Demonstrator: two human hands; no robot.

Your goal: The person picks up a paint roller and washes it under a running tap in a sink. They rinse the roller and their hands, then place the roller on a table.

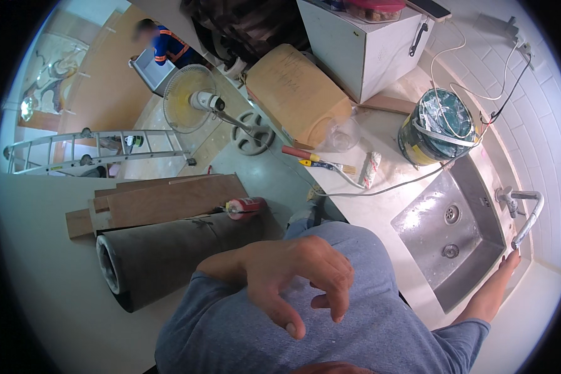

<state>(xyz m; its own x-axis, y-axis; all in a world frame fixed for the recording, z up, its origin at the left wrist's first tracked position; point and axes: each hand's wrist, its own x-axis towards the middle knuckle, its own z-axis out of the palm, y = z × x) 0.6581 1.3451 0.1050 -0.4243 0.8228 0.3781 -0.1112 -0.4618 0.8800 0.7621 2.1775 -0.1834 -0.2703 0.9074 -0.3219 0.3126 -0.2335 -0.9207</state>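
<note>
My left hand (pixel 302 271) hangs in front of my grey shirt, its thumb apart from the loosely bent fingers, holding nothing. My right arm reaches out over the edge of the stainless steel sink (pixel 430 249). The right hand (pixel 510 260) is at the end of the tap's (pixel 528 215) curved spout; its fingers are small and partly hidden, so whether they touch or grip the spout is unclear. On the counter beyond the sink lie a paint roller (pixel 371 169) with a red handle and a paintbrush (pixel 330 166) with a yellow-and-black handle.
A paint-smeared bucket (pixel 439 128) with a cable across it stands behind the sink. Nearby are a cardboard box (pixel 298 93) and a white cabinet (pixel 361 53). Leftward are a fan (pixel 190 100), ladder (pixel 100 153), boards (pixel 168 202), a large roll (pixel 168 255), a fire extinguisher (pixel 245 207) and another person (pixel 170 47).
</note>
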